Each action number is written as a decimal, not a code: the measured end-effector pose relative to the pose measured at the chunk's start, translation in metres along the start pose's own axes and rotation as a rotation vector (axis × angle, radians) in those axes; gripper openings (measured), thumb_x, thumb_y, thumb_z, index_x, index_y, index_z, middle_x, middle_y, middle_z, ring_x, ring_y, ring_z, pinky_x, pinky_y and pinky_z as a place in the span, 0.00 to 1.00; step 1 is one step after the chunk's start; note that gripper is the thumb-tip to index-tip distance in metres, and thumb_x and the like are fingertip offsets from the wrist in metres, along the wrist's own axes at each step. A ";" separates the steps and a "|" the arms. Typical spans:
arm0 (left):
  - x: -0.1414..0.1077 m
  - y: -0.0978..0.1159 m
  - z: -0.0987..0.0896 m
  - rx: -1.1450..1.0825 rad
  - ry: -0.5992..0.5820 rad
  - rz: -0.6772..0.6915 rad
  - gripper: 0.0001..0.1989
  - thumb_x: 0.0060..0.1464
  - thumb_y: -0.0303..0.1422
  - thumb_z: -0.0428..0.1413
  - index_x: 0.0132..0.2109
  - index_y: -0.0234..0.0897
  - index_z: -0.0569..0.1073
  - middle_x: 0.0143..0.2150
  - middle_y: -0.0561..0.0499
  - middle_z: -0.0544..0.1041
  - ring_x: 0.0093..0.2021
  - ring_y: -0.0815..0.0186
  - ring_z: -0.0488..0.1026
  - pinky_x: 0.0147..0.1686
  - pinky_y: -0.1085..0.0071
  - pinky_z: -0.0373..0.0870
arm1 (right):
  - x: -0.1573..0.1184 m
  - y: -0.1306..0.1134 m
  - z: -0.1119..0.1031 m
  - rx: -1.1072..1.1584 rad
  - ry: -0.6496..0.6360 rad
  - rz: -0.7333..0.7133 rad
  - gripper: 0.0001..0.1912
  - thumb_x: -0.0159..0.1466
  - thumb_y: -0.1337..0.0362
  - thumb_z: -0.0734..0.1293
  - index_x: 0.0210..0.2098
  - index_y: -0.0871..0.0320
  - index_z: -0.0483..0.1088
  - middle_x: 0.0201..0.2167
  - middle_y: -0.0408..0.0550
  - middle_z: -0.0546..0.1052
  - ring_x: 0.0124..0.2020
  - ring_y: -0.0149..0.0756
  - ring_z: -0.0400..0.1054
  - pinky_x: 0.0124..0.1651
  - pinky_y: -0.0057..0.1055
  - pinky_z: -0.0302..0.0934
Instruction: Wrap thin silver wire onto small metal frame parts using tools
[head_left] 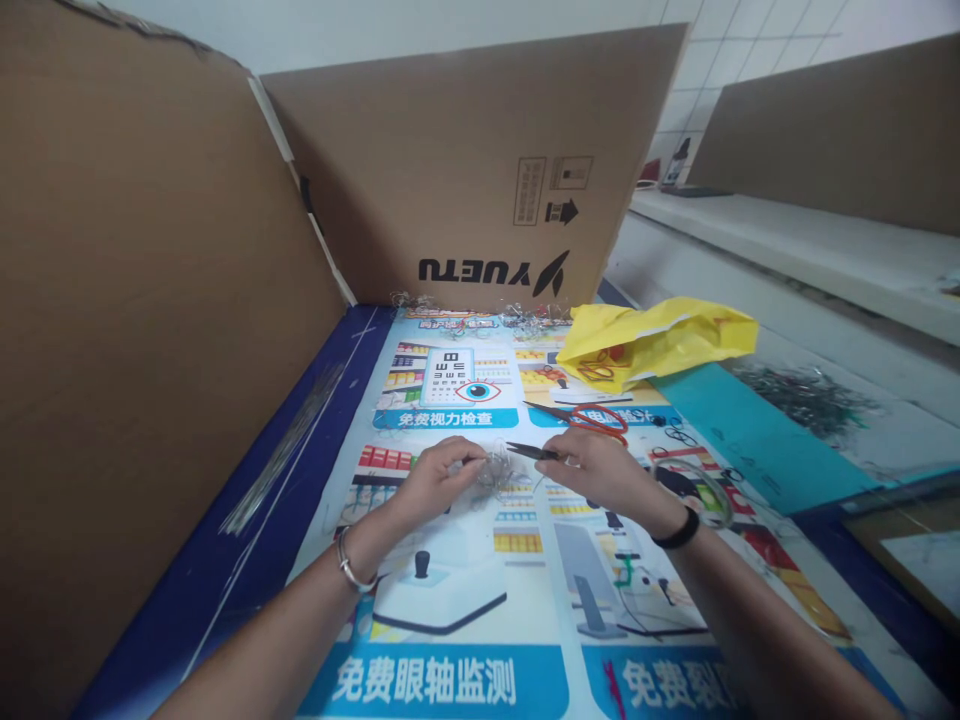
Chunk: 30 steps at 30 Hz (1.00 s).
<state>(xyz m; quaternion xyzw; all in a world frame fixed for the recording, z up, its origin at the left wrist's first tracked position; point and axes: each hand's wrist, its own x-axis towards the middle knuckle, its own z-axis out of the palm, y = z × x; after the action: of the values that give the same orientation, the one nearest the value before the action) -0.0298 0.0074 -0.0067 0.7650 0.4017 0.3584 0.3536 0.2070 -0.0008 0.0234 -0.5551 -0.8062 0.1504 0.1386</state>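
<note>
My left hand [445, 474] is closed in a pinch on a small tangle of thin silvery wire [496, 472]. In my right hand [598, 466] is a pair of dark, narrow-jawed pliers [529, 452], jaws pointing left toward the wire; my fingers hide most of its handles. Just beyond that hand, red-handled scissors [598, 420] lie on the printed poster sheet [465, 600]. A coil of pale wire [705, 487] rests beside my right wrist.
Tall cardboard panels [450, 160] stand at the back and left. A yellow bag [667, 340] lies at the far right with reddish loops at its mouth. Straight wires [281, 450] lie on the left, a dark wire heap [810, 400] on the right. Wire scraps [525, 318] line the back panel.
</note>
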 end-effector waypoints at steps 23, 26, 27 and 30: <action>-0.002 0.001 0.000 -0.012 -0.115 0.030 0.09 0.56 0.34 0.50 0.35 0.37 0.74 0.33 0.49 0.74 0.36 0.67 0.69 0.38 0.71 0.65 | -0.001 -0.001 0.006 0.345 -0.198 -0.028 0.15 0.59 0.54 0.61 0.30 0.59 0.72 0.21 0.40 0.69 0.24 0.28 0.61 0.24 0.23 0.50; -0.001 0.001 -0.001 -0.003 -0.114 0.030 0.09 0.55 0.33 0.50 0.35 0.37 0.74 0.32 0.50 0.73 0.34 0.67 0.69 0.37 0.72 0.65 | -0.002 -0.003 0.006 0.318 -0.184 -0.030 0.15 0.59 0.54 0.61 0.28 0.58 0.72 0.21 0.40 0.70 0.25 0.28 0.61 0.25 0.24 0.51; -0.001 0.002 -0.001 0.000 -0.112 0.031 0.08 0.55 0.32 0.50 0.35 0.37 0.74 0.31 0.50 0.73 0.34 0.68 0.69 0.37 0.72 0.65 | -0.002 -0.004 0.006 0.308 -0.179 -0.030 0.15 0.59 0.54 0.61 0.28 0.58 0.72 0.21 0.40 0.70 0.25 0.29 0.62 0.26 0.24 0.51; -0.001 0.002 -0.001 0.007 -0.109 0.024 0.08 0.55 0.32 0.50 0.34 0.37 0.74 0.31 0.51 0.73 0.33 0.68 0.69 0.36 0.72 0.65 | -0.003 -0.005 0.005 0.269 -0.157 -0.037 0.15 0.59 0.54 0.61 0.28 0.58 0.72 0.22 0.41 0.71 0.26 0.30 0.63 0.27 0.24 0.52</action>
<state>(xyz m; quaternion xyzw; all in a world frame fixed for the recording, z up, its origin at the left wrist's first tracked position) -0.0304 0.0057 -0.0049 0.7894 0.3738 0.3190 0.3679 0.2013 -0.0056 0.0205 -0.5032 -0.7973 0.2973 0.1507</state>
